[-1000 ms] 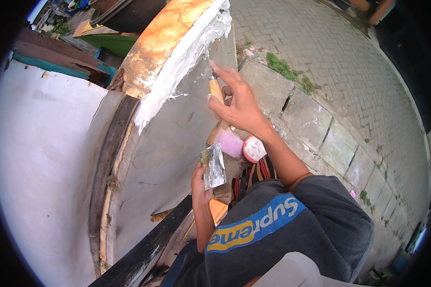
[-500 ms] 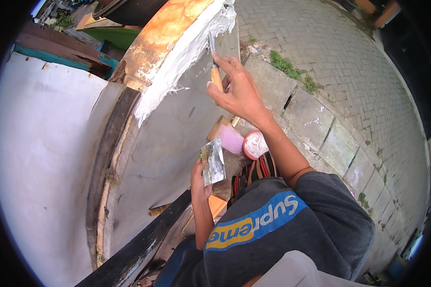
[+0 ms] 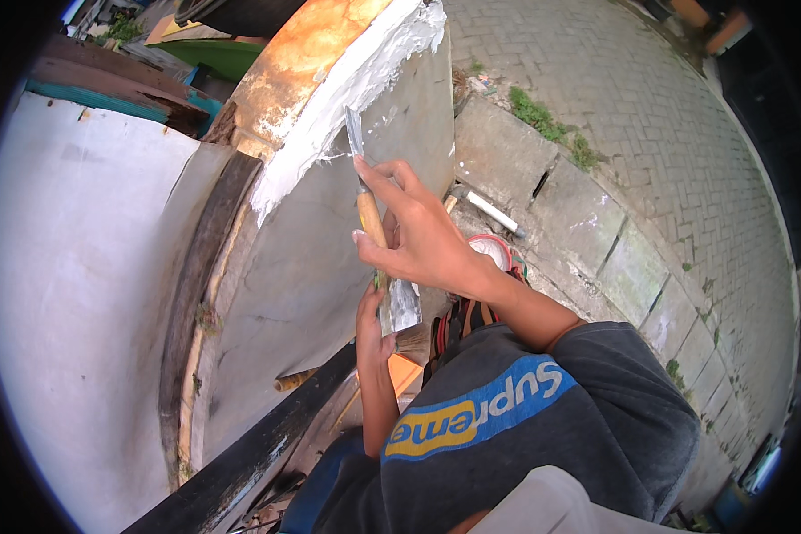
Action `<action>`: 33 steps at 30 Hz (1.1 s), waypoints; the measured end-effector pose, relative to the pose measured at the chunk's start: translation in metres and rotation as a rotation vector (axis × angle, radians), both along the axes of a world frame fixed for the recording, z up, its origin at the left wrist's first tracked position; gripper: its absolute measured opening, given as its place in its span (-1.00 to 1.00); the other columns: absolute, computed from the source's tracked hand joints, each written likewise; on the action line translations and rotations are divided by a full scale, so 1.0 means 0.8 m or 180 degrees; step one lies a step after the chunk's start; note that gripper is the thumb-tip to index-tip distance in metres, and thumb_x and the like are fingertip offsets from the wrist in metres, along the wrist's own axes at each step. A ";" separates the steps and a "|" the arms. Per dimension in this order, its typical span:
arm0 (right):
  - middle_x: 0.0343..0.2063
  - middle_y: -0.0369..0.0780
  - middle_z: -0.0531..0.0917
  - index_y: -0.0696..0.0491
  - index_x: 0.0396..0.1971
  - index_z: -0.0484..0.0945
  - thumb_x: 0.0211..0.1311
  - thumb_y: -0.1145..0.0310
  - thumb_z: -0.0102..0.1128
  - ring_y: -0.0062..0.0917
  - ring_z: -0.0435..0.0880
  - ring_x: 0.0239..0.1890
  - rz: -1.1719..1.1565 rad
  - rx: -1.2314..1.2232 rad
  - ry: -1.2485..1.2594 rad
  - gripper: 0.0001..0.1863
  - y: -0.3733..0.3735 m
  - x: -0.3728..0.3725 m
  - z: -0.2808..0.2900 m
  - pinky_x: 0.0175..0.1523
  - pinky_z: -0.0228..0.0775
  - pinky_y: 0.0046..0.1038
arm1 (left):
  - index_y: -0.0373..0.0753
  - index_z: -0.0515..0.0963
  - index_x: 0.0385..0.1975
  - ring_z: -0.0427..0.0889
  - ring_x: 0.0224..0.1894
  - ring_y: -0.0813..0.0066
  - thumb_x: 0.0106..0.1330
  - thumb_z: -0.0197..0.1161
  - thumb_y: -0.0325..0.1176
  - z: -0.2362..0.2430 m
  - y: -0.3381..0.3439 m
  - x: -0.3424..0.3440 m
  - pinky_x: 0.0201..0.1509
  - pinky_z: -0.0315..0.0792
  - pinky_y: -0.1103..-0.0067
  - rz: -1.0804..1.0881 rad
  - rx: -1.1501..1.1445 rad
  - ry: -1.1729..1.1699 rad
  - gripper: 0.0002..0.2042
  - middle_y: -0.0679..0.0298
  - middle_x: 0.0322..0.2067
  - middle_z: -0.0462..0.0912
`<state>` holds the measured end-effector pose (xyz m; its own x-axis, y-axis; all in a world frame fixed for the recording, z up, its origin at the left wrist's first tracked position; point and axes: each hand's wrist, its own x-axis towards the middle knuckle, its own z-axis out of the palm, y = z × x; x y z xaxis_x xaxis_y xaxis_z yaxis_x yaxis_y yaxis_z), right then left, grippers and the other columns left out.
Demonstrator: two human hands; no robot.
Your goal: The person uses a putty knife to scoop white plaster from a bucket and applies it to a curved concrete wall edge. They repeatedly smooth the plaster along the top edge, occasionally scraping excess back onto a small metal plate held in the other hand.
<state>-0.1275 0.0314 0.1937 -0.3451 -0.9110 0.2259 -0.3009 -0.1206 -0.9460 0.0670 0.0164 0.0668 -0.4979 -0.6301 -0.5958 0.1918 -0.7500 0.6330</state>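
Observation:
My right hand [image 3: 423, 218] is closed round the wooden handle of a putty knife [image 3: 370, 214], index finger laid along it toward the blade. The blade tip touches or hovers just at the lower edge of a thick white putty band [image 3: 329, 116] on the wall's top edge. Lower down, my left hand [image 3: 370, 320] grips a thin flat plate [image 3: 407, 307] smeared with white putty, partly covered by the right hand. Beyond the right forearm stands a red-rimmed tub [image 3: 491, 251] of white putty, half hidden by the arm.
The grey wall face [image 3: 276, 285] curves down in front of me. A dark beam [image 3: 258, 449] crosses at lower left. On the concrete slabs lies a white pipe [image 3: 494, 214]; brick paving [image 3: 650, 133] stretches beyond. A bristle brush [image 3: 413, 341] lies near an orange object [image 3: 405, 374].
My right hand has brought the putty knife down and left along the putty band, closer to the plate. The white pipe has come into sight; the pink-and-tan item is now covered.

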 end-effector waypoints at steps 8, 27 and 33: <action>-0.02 -0.08 0.37 0.17 0.28 0.21 -0.01 0.45 0.29 -0.60 0.55 -0.57 0.0313 -0.0300 0.0190 -0.22 0.014 0.022 -0.001 -0.45 0.45 -0.56 | -0.31 0.33 0.12 0.61 -0.09 0.42 0.42 0.00 -0.17 -0.006 0.005 -0.001 -0.04 0.53 0.47 0.0182 -0.0005 -0.0113 -0.60 0.20 -0.07 0.55; 0.03 -0.04 0.33 0.17 0.31 0.15 -0.04 0.35 0.42 -0.57 0.57 -0.42 0.0265 -0.0091 -0.0409 -0.11 0.006 0.056 0.007 -0.38 0.51 -0.59 | -0.30 0.31 0.14 0.63 -0.22 0.57 0.41 0.01 -0.15 -0.006 0.013 0.021 -0.34 0.53 0.62 0.0370 -0.0084 -0.0414 -0.58 0.28 -0.14 0.56; 0.06 -0.01 0.28 0.14 0.34 -0.02 -0.11 0.34 0.50 -0.53 0.59 -0.42 0.0245 -0.0143 -0.0872 0.05 -0.009 0.085 -0.007 -0.38 0.51 -0.57 | -0.21 0.24 0.20 0.61 -0.15 0.58 0.38 0.07 -0.08 0.006 0.018 0.023 -0.28 0.55 0.61 0.0423 -0.0128 -0.0532 -0.51 0.30 -0.08 0.53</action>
